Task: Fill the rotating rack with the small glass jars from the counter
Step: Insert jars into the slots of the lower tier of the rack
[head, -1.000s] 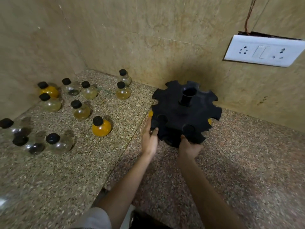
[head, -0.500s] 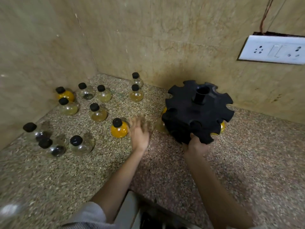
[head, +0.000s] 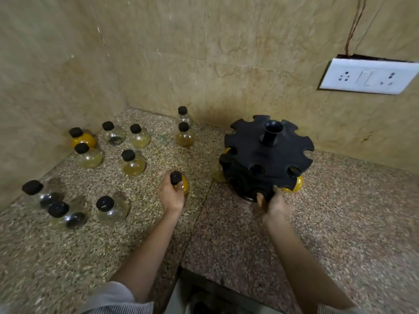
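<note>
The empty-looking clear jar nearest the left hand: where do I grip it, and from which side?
Pinch the black cap and neck from above: the clear jar stands upright, its round belly looks wide and slick, and another jar stands near its left.

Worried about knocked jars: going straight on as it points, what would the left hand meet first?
With the orange jar it grips, probably the amber jar near the back wall; depth unclear.

— What sits on the speckled stone counter [head: 340,234]?
— Black-capped small glass jars [head: 133,164], scattered upright across the left half; the black rotating rack [head: 267,155] stands right of centre, near the back wall [head: 249,64].
</note>
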